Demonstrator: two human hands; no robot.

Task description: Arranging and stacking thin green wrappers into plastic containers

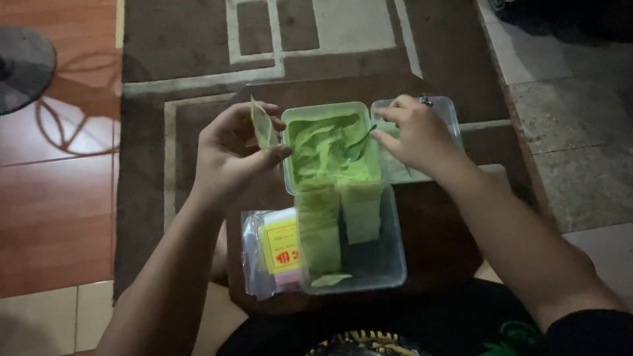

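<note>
My left hand (232, 153) pinches a small thin plastic pouch (263, 125) upright beside the left rim of a clear tub (288, 179) filled with green paste. My right hand (414, 132) holds a spoon (357, 146) whose bowl dips into the paste at the tub's right side. Below it, nearer me, a second clear container (389, 264) holds two filled green packets (337, 221) standing side by side.
A clear lid (447, 112) lies behind my right hand. A stack of small plastic bags with a yellow and red label (273, 249) lies left of the near container. All rest on a small dark table (435, 231) over a brown patterned rug (184, 59). A fan base (23, 66) stands far left.
</note>
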